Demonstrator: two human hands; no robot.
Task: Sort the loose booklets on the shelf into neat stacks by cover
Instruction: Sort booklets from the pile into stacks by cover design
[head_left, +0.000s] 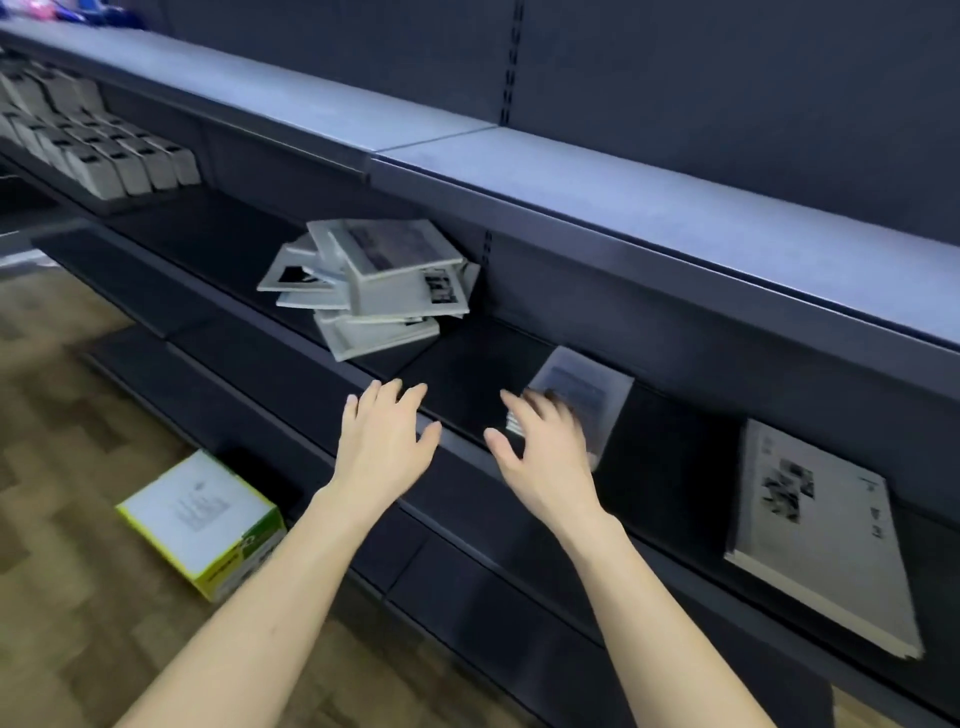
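Note:
A messy heap of grey-covered booklets (374, 283) lies on the dark shelf (467, 374), tilted every way. Right of it sits a small stack with a blue-grey cover (584, 395). Farther right a neat stack with a black-and-white picture cover (815, 530) lies flat. My left hand (387, 441) hovers over the shelf's front edge with fingers spread, holding nothing. My right hand (540, 441) reaches out with straight fingers, its fingertips over the near-left corner of the blue-grey stack; whether they touch it is blurred.
A grey upper shelf (571, 176) overhangs the work shelf. Rows of grey boxes (104, 150) fill the far-left shelf. A white and yellow-green carton (202, 525) lies on the wood floor below. Lower dark shelves (467, 587) jut out beneath my arms.

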